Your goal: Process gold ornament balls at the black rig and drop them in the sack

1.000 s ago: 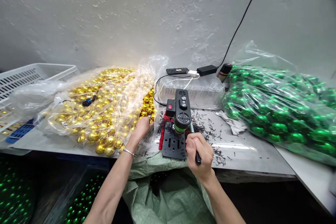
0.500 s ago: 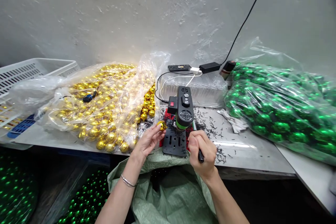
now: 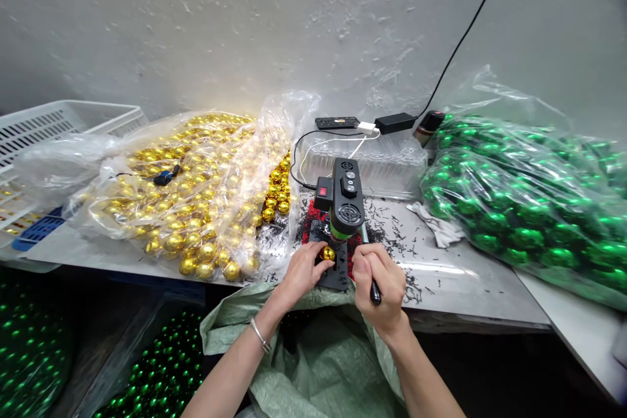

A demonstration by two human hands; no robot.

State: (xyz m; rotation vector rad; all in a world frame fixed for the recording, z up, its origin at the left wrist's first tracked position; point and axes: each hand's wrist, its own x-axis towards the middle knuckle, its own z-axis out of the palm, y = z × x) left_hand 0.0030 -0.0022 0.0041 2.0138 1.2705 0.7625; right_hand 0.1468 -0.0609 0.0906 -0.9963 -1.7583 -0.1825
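Between the thumb and fingers of my left hand (image 3: 304, 274) is a shiny gold ball ornament (image 3: 328, 253), close in front of the head of a small black machine (image 3: 349, 199). The ball is over the machine's slotted black base plate (image 3: 334, 279); whether it touches the plate I cannot tell. My right hand (image 3: 381, 284) is wrapped round a black-ended lever handle (image 3: 375, 292) at the machine's right side. A red switch shows on the machine's left. Red matting with black scraps lies around the plate.
A clear bag of gold balls (image 3: 196, 196) lies left, beside a white basket (image 3: 73, 121). Green balls in a clear bag (image 3: 514, 202) lie right. Behind the machine stands a clear plastic box (image 3: 386, 166) with cables. A green woven sack (image 3: 313, 359) hangs at the table's front edge.
My left hand has moved right with the gold ball, bringing it from beside the machine to under the front of its head. My right hand stays on the lever handle.
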